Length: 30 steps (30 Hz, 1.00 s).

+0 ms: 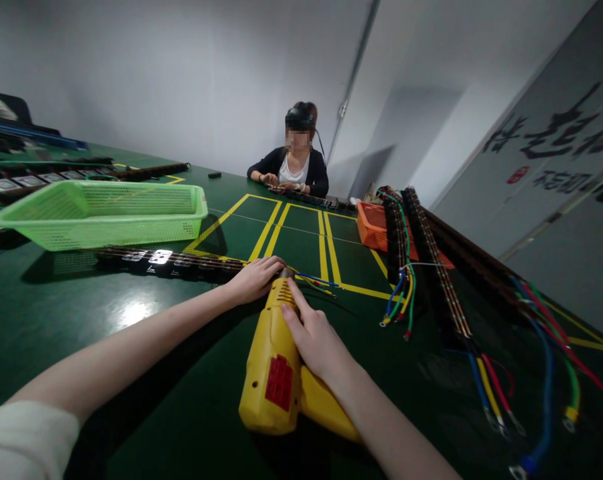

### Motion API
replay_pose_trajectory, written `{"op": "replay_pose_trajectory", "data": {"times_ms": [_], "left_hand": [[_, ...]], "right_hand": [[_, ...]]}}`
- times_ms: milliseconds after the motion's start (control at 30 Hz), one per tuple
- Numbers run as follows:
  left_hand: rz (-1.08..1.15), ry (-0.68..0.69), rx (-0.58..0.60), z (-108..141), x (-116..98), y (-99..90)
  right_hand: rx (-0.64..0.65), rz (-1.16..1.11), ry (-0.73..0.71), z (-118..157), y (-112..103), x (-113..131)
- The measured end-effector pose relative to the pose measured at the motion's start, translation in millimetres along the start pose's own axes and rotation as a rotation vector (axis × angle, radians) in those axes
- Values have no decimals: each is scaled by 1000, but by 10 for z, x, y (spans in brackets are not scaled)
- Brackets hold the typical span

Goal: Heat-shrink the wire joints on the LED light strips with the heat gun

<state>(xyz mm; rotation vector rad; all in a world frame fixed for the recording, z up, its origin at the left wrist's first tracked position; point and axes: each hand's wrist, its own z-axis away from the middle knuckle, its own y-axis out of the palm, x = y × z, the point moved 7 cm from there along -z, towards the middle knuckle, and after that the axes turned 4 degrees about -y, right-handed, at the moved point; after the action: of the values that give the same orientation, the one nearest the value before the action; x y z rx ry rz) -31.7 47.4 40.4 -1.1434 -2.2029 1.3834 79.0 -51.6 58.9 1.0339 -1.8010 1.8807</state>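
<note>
My right hand (314, 330) is closed on the side of a yellow pistol-shaped power tool (269, 360). Its index finger lies along the vented front, and the tool's handle slants to the lower right beneath my wrist. The dark tip points away from me. Just left of that tip, my left hand (255, 280) has its fingers curled over the right end of a long dark wiring strip (181, 263) with copper rods and pale labels. Blue, yellow and green wires (319, 281) stick out beyond the tip. The exact contact of tip and wires is hidden.
A green basket (146, 227) stands at left, near more strips (26, 177). To the right, wiring strips (434, 253) with ring-terminal wires lie by an orange basket (371, 223). Yellow tape (326, 247) marks the green table. Across it sits a person (294, 167) handling another strip.
</note>
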Motion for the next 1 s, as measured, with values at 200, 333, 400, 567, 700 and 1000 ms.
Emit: {"op": "replay_pose_trajectory", "data": {"times_ms": [200, 333, 400, 567, 700, 1000], "left_hand": [[4, -3, 1, 4, 10, 5], [-1, 18, -8, 5, -5, -5], [-9, 28, -12, 3, -15, -11], [-10, 47, -16, -4, -32, -6], [4, 58, -18, -4, -35, -6], [-19, 39, -30, 6, -8, 3]], "right_hand": [[4, 0, 22, 8, -8, 2], [-3, 1, 34, 33, -64, -17], [-16, 0, 51, 67, -128, -73], [-104, 15, 131, 214, -387, -345], [-142, 29, 177, 331, -538, -521], [-117, 35, 172, 327, -508, -569]]}}
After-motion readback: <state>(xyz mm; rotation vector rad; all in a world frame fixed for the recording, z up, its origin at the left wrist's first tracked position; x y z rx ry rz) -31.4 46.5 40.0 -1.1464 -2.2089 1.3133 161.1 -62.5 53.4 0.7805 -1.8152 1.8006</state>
